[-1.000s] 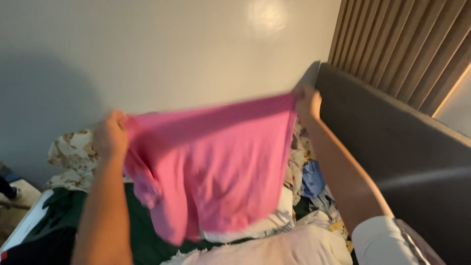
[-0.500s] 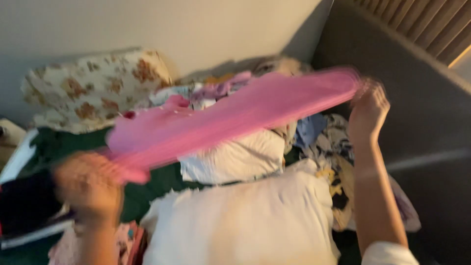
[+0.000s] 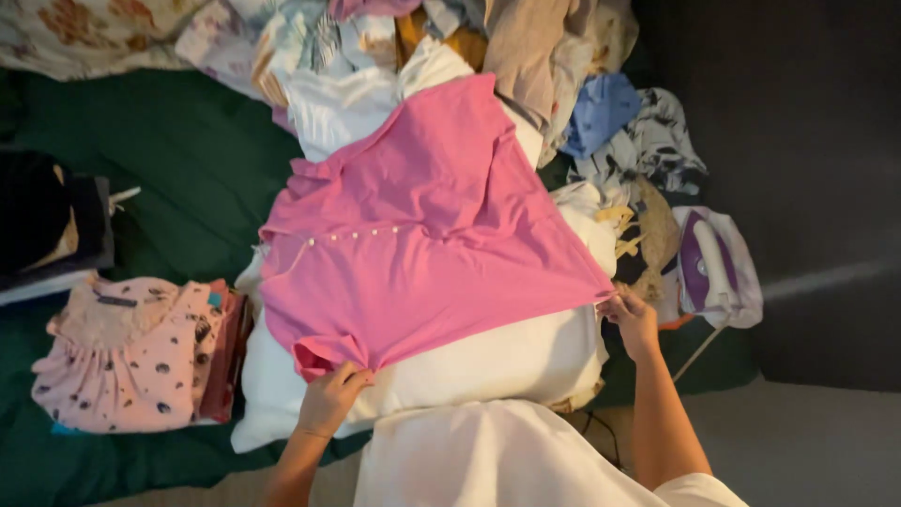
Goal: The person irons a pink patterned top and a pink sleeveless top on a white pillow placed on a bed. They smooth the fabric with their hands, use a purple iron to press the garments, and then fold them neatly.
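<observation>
Green bedcover [image 3: 188, 160] holds a white pillow [image 3: 507, 361] — left hand [image 3: 330, 399] and right hand [image 3: 631, 317] each pinch the pink shirt [image 3: 422, 235] spread flat on it.

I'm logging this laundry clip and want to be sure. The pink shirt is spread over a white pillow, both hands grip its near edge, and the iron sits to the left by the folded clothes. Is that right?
Not quite. In the head view the iron sits to the right, beyond the right hand, not by the folded clothes. The rest holds: the pink shirt lies over the white pillow, and the left hand and right hand grip its near edge.
</observation>
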